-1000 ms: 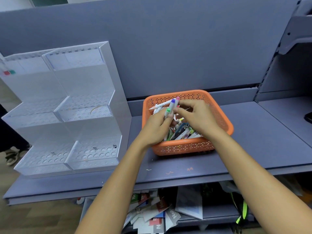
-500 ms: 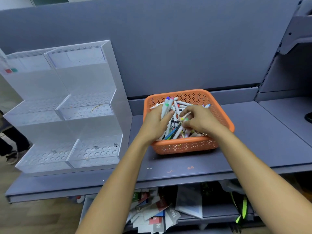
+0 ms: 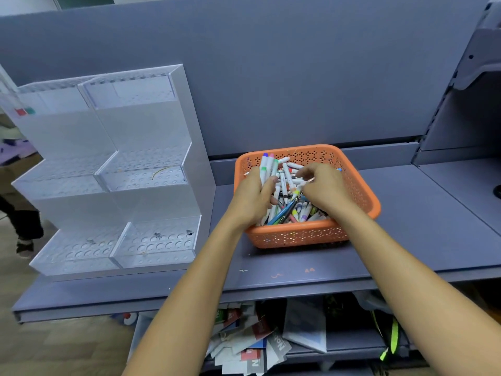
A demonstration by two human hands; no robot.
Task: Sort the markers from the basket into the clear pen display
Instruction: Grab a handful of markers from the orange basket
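An orange perforated basket [image 3: 360, 191] on the grey shelf holds a heap of white markers [image 3: 291, 210] with coloured caps. My left hand [image 3: 253, 199] grips a small bunch of markers [image 3: 267, 165] upright over the basket's left side, their blue, pink and green caps sticking up. My right hand [image 3: 324, 185] reaches into the heap with curled fingers and pinches a marker with a yellow band. The clear stepped pen display [image 3: 116, 172] stands to the left, its hole-grid tiers holding no markers.
The grey shelf [image 3: 406, 240] has a back panel behind the basket and a raised side unit at the right. Below the shelf lie papers and packets [image 3: 252, 346]. A person's legs [image 3: 19, 221] show at the far left on the wooden floor.
My right hand dropped from the bunch in my left hand down into the basket's heap and took hold of a marker. My left hand keeps the bunch, shifted slightly left.
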